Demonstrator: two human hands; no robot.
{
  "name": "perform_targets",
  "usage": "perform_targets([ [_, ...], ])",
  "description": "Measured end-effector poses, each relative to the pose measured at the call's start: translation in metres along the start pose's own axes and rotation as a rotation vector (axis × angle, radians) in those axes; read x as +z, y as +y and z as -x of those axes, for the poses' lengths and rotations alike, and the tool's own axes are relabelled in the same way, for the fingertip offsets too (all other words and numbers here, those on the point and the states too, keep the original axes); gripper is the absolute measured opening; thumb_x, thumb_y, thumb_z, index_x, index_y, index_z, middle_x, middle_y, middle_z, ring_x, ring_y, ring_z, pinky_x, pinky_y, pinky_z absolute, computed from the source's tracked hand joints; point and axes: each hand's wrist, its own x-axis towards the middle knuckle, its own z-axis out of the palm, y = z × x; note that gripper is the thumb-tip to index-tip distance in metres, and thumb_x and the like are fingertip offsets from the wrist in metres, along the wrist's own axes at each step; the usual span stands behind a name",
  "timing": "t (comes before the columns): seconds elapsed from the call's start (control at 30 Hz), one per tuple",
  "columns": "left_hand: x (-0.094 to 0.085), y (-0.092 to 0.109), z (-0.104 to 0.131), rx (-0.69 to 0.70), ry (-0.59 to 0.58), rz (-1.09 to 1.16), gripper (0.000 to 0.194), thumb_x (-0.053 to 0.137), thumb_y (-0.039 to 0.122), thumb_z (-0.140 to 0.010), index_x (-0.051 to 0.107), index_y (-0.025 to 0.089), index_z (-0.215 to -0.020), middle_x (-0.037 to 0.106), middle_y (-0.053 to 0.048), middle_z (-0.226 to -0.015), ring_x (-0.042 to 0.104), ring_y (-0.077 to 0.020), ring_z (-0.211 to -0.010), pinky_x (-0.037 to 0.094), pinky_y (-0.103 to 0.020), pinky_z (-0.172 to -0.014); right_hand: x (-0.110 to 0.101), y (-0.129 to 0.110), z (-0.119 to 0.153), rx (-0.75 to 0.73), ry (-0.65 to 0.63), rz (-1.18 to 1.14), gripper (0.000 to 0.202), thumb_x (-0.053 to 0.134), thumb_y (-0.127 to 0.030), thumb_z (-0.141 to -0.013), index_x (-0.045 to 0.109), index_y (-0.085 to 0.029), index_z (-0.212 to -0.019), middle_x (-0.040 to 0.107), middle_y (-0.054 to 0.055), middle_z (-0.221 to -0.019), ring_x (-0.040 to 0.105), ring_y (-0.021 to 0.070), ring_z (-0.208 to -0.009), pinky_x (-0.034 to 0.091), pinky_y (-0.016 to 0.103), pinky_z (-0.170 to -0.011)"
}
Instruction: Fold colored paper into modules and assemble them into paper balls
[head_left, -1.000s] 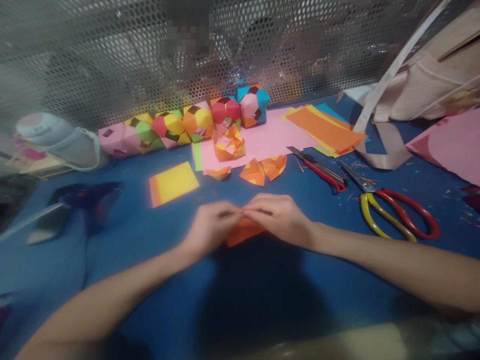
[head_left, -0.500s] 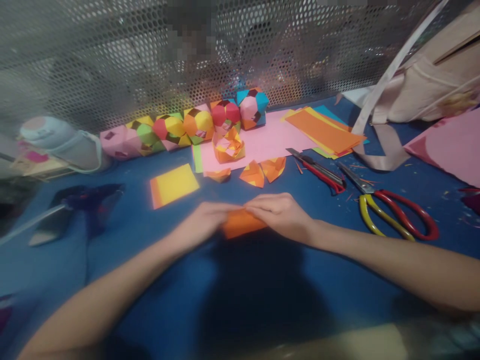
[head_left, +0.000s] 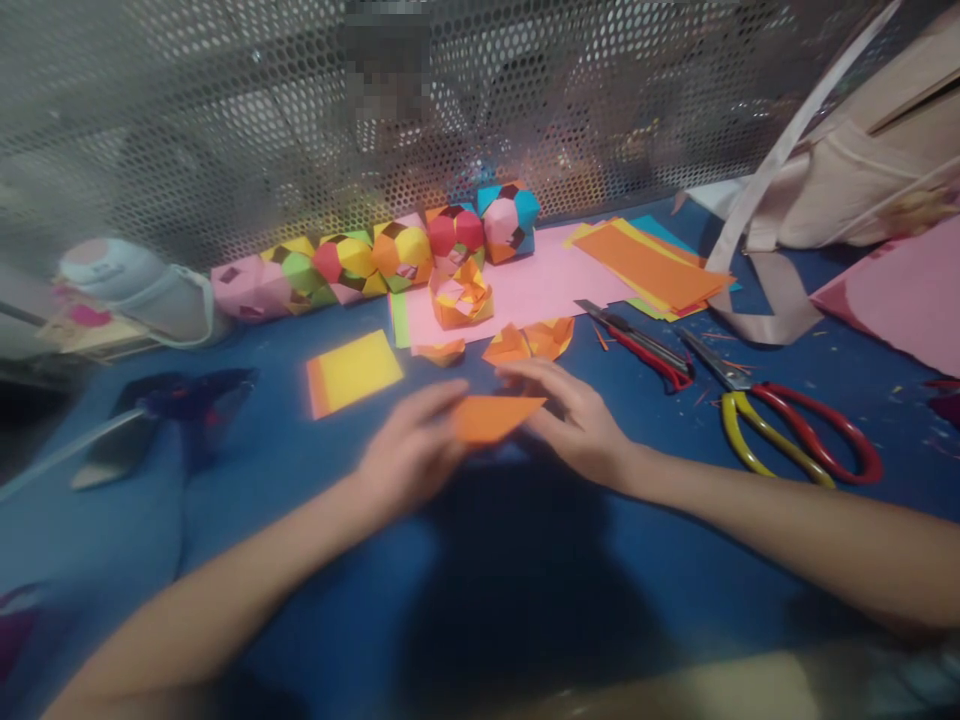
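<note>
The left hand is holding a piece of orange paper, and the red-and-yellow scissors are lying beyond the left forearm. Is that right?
Not quite: the red-and-yellow scissors lie beyond the right forearm, as the head view shows. The left hand is indeed holding a piece of orange paper.

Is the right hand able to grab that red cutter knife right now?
Probably yes: the red cutter knife lies just beyond the right hand, and nothing seems to cover it or block the way between them.
</note>
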Motion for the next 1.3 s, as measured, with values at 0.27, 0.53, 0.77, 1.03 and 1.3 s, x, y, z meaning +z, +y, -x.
perform_targets([
  [0.27,-0.006,-0.012,0.003,0.205,-0.069,-0.065,0.013,0.062,0.015,-0.076,0.064,0.022,-0.087,0.068,-0.008,-0.111,0.063,-0.0210,-0.105,0.052,-0.034,-0.092,0.004,-0.004,0.007,-0.234,-0.049,0.003,0.041,0.056,-0.020,-0.086,0.046,-0.017,-0.126,0.062,0.013,-0.115,0.058,0.0205,-0.110,0.048,0.036,-0.095],
  [0.53,0.027,0.011,0.002,-0.519,0.113,0.546,0.013,0.063,0.020,-0.075,0.052,0.017,-0.069,0.064,-0.004,-0.093,0.061,-0.0148,-0.082,0.050,-0.027,-0.071,0.008,-0.020,0.002,0.257,-0.077,-0.164,0.020,0.058,-0.030,-0.082,0.062,-0.018,-0.099,0.068,0.005,-0.098,0.063,0.0182,-0.086,0.051,0.028,-0.074],
  [0.77,0.038,0.004,0.007,-0.660,0.079,0.721,0.014,0.067,0.020,-0.071,0.053,0.017,-0.073,0.061,-0.001,-0.087,0.056,-0.0125,-0.078,0.045,-0.024,-0.070,0.012,-0.018,0.001,0.350,-0.006,-0.090,0.012,0.051,-0.023,-0.084,0.061,-0.017,-0.081,0.062,0.001,-0.076,0.054,0.0133,-0.067,0.043,0.024,-0.060],
  [1.03,0.041,-0.006,0.011,-0.688,0.015,0.671,0.021,0.069,0.033,-0.075,0.056,0.018,-0.081,0.058,0.002,-0.074,0.052,-0.0105,-0.065,0.042,-0.023,-0.063,0.012,-0.016,0.001,0.286,-0.017,-0.057,0.010,0.050,-0.021,-0.081,0.055,-0.018,-0.073,0.056,-0.001,-0.072,0.049,0.0115,-0.065,0.038,0.023,-0.060],
  [1.3,0.046,-0.003,0.009,-0.778,0.035,0.804,0.029,0.074,0.035,-0.070,0.052,0.017,-0.075,0.059,0.003,-0.070,0.053,-0.0100,-0.062,0.042,-0.022,-0.060,0.011,-0.020,-0.001,0.465,-0.144,-0.041,0.026,0.056,-0.031,-0.077,0.039,-0.020,-0.061,0.036,-0.006,-0.059,0.034,0.0094,-0.056,0.027,0.023,-0.051],
])
